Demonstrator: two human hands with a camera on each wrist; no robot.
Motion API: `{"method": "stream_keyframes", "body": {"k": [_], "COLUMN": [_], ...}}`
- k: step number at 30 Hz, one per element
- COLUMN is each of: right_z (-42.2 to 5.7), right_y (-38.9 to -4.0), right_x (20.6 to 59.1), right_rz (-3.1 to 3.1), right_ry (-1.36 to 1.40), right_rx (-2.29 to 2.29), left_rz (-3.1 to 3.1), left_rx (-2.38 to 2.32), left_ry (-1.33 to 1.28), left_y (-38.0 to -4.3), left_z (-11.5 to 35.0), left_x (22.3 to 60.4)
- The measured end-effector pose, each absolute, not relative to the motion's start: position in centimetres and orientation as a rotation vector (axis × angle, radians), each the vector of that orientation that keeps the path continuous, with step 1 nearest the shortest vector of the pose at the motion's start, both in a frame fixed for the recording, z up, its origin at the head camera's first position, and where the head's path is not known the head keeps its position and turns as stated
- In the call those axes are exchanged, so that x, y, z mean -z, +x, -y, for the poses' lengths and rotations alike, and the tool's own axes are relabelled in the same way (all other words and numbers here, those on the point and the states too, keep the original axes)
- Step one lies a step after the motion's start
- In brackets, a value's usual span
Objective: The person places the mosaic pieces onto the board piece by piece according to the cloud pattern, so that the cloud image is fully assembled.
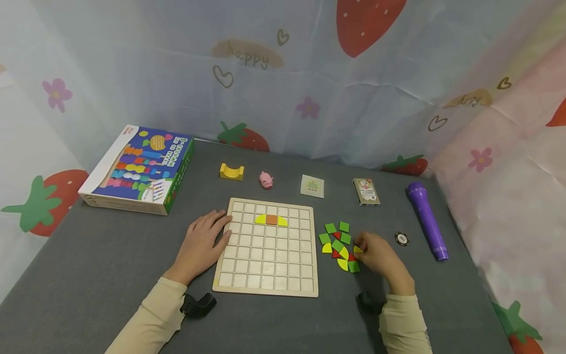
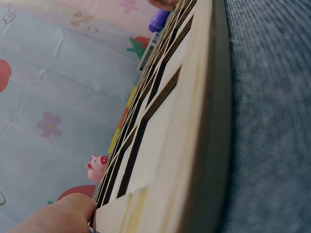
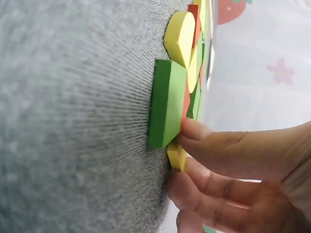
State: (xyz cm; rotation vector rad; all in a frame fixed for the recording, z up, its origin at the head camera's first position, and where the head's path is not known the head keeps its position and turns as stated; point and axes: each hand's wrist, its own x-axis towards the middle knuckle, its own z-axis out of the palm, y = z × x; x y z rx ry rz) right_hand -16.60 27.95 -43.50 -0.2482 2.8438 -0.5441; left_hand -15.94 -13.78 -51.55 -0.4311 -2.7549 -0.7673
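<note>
A wooden grid board [image 1: 268, 268] lies on the table, with an orange square tile [image 1: 271, 220] between two yellow quarter-round tiles [image 1: 261, 219] in one upper row. My left hand [image 1: 201, 243] rests at the board's left edge, its fingertips on the rim. To the right of the board, my right hand [image 1: 379, 253] pinches a yellow quarter-round tile [image 3: 176, 156] between thumb and fingers, low over the cloth. Right beside that thumb lies a green square tile [image 3: 167, 104]. Several green, yellow and red tiles [image 1: 338, 245] make a loose pile there.
Behind the board stand a yellow curved block [image 1: 232, 172], a pink toy pig [image 1: 266, 180], a small paper card [image 1: 312, 186] and a card box [image 1: 366, 191]. A game box [image 1: 139, 169] lies back left. Rightward are a round chip [image 1: 401, 239] and a purple tube [image 1: 427, 221].
</note>
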Motion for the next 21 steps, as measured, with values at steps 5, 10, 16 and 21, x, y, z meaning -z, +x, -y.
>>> {"method": "stream_keyframes", "body": {"k": [5,10,16,21], "right_z": [-27.9,-27.0,-24.3,-21.7], "right_y": [-16.6,-16.9,-17.6,-18.3], "right_x": [43.1,42.4,41.7,42.2], "right_rz": [-2.856,-2.885,-2.853,-2.825], "right_ry": [-0.295,-0.331,-0.298,-0.309], "right_rx": [0.513,0.547,0.735,0.800], "left_rz": [2.759,2.768,2.762,2.765], "left_rx": [0.762,0.761,0.778,0.781], "left_ry": [-0.433,-0.440,-0.441,-0.442], "left_y": [-16.0,-16.0,-15.9,-15.9], "left_z": [13.8,13.6,13.5,13.4], "left_x": [51.7,51.7,51.5,51.6]}}
